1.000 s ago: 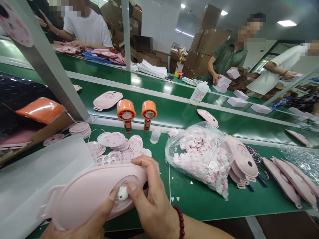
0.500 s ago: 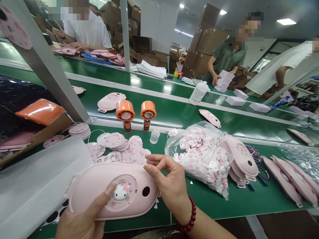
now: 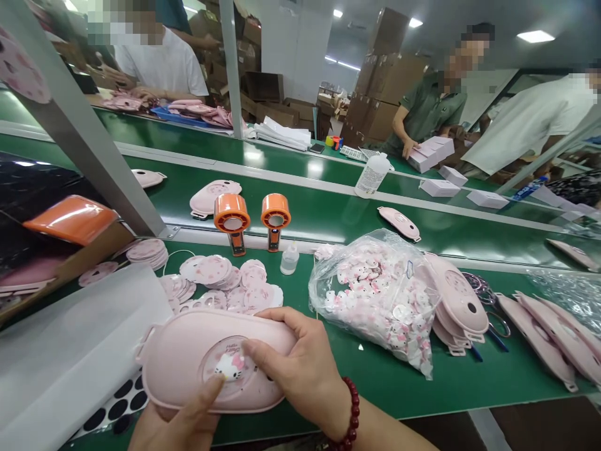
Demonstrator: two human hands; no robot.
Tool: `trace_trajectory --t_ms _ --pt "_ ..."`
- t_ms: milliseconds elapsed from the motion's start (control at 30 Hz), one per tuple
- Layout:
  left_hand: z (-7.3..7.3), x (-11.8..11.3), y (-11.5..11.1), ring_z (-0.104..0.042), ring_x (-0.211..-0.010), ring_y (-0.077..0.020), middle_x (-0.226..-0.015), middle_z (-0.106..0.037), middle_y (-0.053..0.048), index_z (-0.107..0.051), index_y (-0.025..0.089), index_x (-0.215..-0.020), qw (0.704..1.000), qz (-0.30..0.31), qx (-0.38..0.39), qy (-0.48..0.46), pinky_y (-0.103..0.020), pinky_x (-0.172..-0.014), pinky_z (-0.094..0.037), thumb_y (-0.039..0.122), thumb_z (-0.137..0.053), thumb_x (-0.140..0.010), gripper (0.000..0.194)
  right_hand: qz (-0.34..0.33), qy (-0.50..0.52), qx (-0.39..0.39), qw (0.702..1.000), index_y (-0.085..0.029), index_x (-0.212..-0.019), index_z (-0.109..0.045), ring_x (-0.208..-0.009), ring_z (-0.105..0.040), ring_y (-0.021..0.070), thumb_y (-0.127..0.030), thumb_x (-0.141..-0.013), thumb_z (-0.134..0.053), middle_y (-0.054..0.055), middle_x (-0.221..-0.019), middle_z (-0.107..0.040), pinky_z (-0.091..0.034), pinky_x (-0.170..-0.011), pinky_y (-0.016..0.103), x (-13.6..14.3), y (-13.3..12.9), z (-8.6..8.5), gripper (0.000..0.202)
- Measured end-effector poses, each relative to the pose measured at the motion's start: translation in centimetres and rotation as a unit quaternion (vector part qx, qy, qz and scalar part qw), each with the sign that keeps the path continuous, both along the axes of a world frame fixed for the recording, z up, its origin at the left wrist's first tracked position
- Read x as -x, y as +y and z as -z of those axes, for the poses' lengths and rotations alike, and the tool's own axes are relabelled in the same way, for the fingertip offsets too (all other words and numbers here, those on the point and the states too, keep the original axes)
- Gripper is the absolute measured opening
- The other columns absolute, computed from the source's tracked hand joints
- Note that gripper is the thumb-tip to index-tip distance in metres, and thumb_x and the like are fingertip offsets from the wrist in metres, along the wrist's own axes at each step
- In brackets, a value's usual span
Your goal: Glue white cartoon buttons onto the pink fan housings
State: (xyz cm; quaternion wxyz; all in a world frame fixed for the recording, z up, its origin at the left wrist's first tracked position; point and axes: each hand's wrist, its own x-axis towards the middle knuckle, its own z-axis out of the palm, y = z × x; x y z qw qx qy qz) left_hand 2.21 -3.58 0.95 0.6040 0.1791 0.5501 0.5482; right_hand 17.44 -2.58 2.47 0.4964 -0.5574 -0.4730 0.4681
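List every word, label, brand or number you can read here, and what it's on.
"Hello Kitty": round inset of the nearest pink shell.
White bottle: printed label, too small to read.
Upper shell beside the clear bag: print too small to read.

Past the right hand [image 3: 310, 369], I see two orange fans [image 3: 231, 216] upright, a white bottle [image 3: 372, 175] farther off, and beyond it a green-shirted person [image 3: 432, 109] near stacked cardboard boxes [image 3: 382, 94].
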Motion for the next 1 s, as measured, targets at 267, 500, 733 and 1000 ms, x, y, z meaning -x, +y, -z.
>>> trace_trajectory --t_ms 267,500,733,1000 --pt "-0.8 -0.9 0.8 -0.059 -0.124 -0.0284 -0.135 -0.063 0.004 -0.057 0.042 -0.133 0.998 0.019 -0.051 0.024 -0.031 -0.090 -0.059 0.026 -0.092 -0.053 0.089 0.010 0.005 -0.016 1.000 -0.022 -0.101 -0.078 -0.087 -0.071 0.0211 -0.040 -0.075 -0.079 0.001 -0.096 -0.078 -0.056 -0.083 0.029 0.3 0.1 0.1 0.032" --pt "-0.8 -1.1 1.6 -0.067 -0.112 -0.0257 -0.122 -0.070 0.000 -0.061 0.039 -0.130 0.999 0.006 -0.037 0.034 -0.023 -0.083 -0.058 0.027 -0.093 -0.053 0.084 0.009 0.015 -0.003 1.000 -0.023 -0.102 -0.078 -0.087 -0.071 0.0211 -0.039 -0.076 -0.077 0.001 -0.096 -0.077 -0.057 -0.082 0.028 0.1 0.2 0.4 0.031" --pt "-1.2 -1.1 2.0 -0.064 -0.116 -0.0261 -0.129 -0.067 0.003 -0.057 0.043 -0.133 0.999 0.027 -0.027 0.032 -0.025 -0.086 -0.058 0.027 -0.095 -0.046 0.097 0.017 0.007 -0.003 1.000 -0.023 -0.101 -0.077 -0.086 -0.071 0.0219 -0.037 -0.076 -0.076 0.001 -0.095 -0.077 -0.058 -0.080 0.029 0.0 0.6 0.4 0.029" --pt "-0.3 0.3 3.0 -0.055 -0.129 -0.0316 -0.137 -0.063 0.004 -0.054 0.042 -0.135 0.999 0.012 -0.035 0.038 -0.027 -0.085 -0.060 0.025 -0.094 -0.045 0.100 -0.004 -0.206 -0.192 0.959 -0.019 -0.122 -0.067 -0.104 -0.069 0.0261 -0.043 -0.081 -0.068 0.008 -0.115 -0.073 -0.057 -0.095 0.037 0.0 1.3 0.5 0.047"
